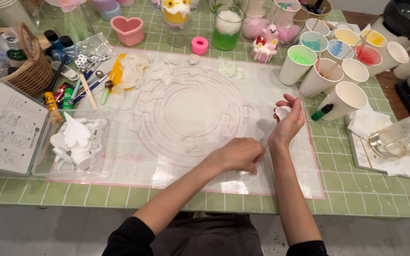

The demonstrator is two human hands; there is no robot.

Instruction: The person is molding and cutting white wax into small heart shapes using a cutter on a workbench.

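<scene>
My right hand [288,121] is raised above the right side of a translucent silicone mat [191,118] with pink ring markings, its fingers closed on a small white petal-shaped piece [283,112]. My left hand [238,154] rests knuckles-up on the mat near its front middle, fingers curled under; whether it holds anything is hidden. Several thin white petal pieces [141,71] lie scattered along the far and left parts of the mat.
A clear plastic box [74,142] of white cutter shapes sits at the left, beside a wicker basket [27,66] and tools. Paper cups of coloured liquid [328,52] crowd the far right. A glass jar [402,137] lies on white tissue at right.
</scene>
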